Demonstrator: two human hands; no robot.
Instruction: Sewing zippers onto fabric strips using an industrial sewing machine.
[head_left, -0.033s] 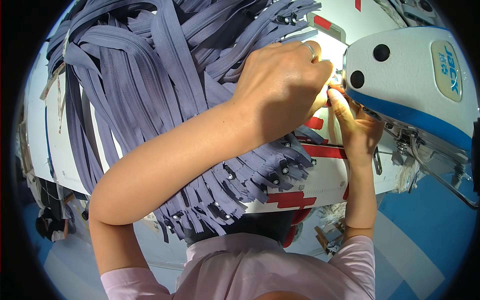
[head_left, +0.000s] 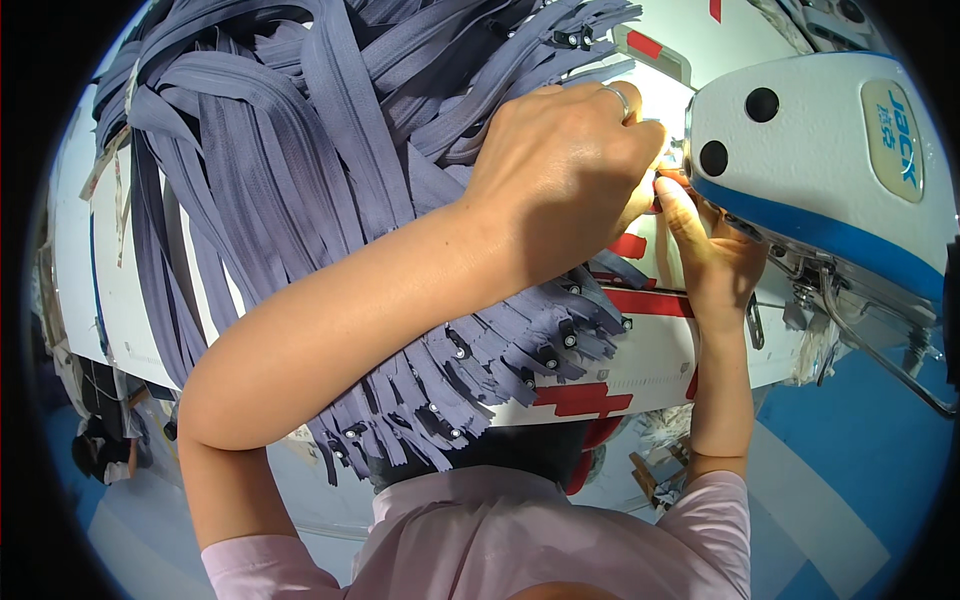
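My left hand (head_left: 570, 160), a ring on one finger, is closed beside the brightly lit needle area of a white and blue sewing machine (head_left: 800, 130). What its curled fingers hold is hidden beneath the hand. Close against it, my right hand (head_left: 715, 255) has its thumb pointing up to the same spot, with the other fingers partly under the machine head. A small dark and red bit shows between the hands, too small to name. Under my left forearm lies a large bundle of grey-blue zippers (head_left: 255, 130), their cut ends and dark sliders (head_left: 568, 335) fanned toward me.
Red tape (head_left: 585, 400) marks the white sewing table (head_left: 510, 412) near its front edge. A bent metal rod (head_left: 870, 350) hangs below the machine head at right. Scraps of material (head_left: 660, 430) lie below the table edge. A blue floor (head_left: 850, 430) shows at right.
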